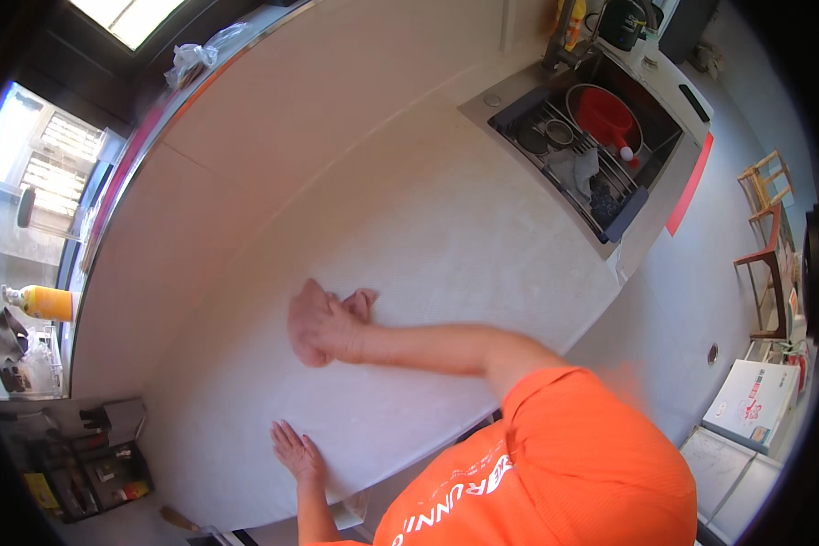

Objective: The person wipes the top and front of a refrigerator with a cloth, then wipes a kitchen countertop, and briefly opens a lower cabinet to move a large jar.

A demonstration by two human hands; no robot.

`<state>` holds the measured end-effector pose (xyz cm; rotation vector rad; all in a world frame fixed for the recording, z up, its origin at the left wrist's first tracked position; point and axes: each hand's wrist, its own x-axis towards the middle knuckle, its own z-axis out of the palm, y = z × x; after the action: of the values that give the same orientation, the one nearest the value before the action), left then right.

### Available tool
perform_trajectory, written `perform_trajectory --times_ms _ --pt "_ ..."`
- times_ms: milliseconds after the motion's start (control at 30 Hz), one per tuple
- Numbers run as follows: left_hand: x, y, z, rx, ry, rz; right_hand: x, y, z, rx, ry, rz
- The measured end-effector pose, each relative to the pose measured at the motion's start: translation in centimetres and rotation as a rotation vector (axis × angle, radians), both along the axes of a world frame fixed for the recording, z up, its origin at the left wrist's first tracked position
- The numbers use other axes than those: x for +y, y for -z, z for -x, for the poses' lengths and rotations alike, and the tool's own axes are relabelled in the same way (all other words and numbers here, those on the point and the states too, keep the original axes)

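Beneath my right hand (pixel 338 333) lies a crumpled pink cloth (pixel 305 315), pressed onto the white countertop (pixel 464 259). The fingers are spread over the cloth and partly blurred; one fold of it sticks up beside the wrist. My left hand (pixel 298 452) rests on the same countertop, nearer the front edge. Its fingers are apart and nothing is in it.
A sink (pixel 662 140) at the upper right has a drying rack (pixel 546 164) across it and a red dipper (pixel 604 116) inside. An orange pump bottle (pixel 48 302) stands on the window sill. Knives and a black rack (pixel 89 471) are at the lower left.
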<state>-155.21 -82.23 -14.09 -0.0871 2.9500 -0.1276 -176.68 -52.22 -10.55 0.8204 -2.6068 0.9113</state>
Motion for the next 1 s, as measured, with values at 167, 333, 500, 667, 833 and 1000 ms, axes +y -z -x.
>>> perform_trajectory --times_ms 167,333,500,667,833,1000 --pt "0.5 -0.4 -0.4 -0.015 0.01 -0.02 6.5 4.5 2.0 -0.518 -0.01 0.832" --pt "-0.2 -0.3 -0.6 -0.033 -0.035 0.021 24.5 2.0 1.5 -0.233 0.718 0.542" --pt "-1.0 -0.1 -1.3 -0.011 -0.028 0.011 31.4 -5.9 -3.9 -0.387 1.076 0.929" --pt "0.7 -0.7 0.0 0.001 0.017 -0.011 39.3 -3.7 -7.5 0.011 0.93 0.374" --pt "1.8 -3.3 0.9 -0.068 0.036 0.07 20.9 -6.7 -9.5 -0.08 0.413 0.354" --pt "-2.3 -0.4 -0.3 0.223 0.192 -0.104 10.5 -5.4 -13.3 -0.442 0.52 0.513"
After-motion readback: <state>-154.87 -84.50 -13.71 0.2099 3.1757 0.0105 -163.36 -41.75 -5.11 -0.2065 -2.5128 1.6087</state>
